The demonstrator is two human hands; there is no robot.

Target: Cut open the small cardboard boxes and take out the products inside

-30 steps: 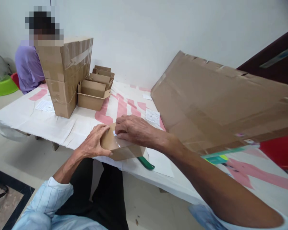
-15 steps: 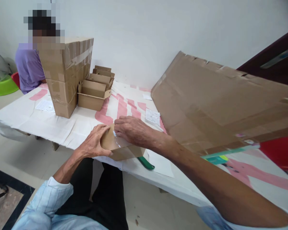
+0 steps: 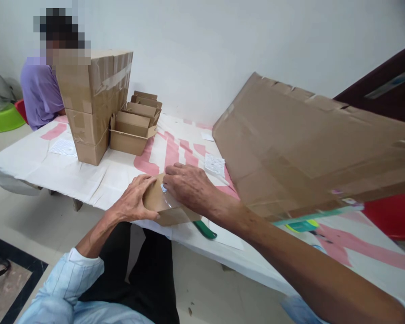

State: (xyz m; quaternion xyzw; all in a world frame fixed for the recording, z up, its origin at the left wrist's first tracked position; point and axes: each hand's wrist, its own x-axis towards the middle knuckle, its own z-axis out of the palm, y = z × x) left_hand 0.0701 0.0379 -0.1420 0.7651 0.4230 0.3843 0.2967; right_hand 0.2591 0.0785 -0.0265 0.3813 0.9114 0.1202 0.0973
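Observation:
A small brown cardboard box (image 3: 154, 194) lies closed near the table's front edge. My left hand (image 3: 137, 198) grips its left end, thumb on the near side and fingers over the top. On the box's top, my right hand (image 3: 191, 184) rests with fingers curled together; whatever they hold, if anything, is hidden. Beside those fingertips shows a small white-and-blue label (image 3: 163, 187). A shiny clear strip, seemingly tape, (image 3: 170, 201) runs over the top toward the near edge. From under the box's right end sticks out a green handle (image 3: 205, 230), lying on white paper (image 3: 227, 236).
Taped cartons (image 3: 99, 96) stand stacked at left, with several open small boxes (image 3: 130, 135) alongside. A large cardboard sheet (image 3: 300, 144) leans at right. Printed sheets (image 3: 214, 165) and a teal-and-yellow item (image 3: 302, 225) lie on the table (image 3: 97, 182). A person in purple (image 3: 42, 94) sits at far left.
My right hand has shifted slightly to the right along the box top, uncovering a little more of the label. My left hand keeps its grip.

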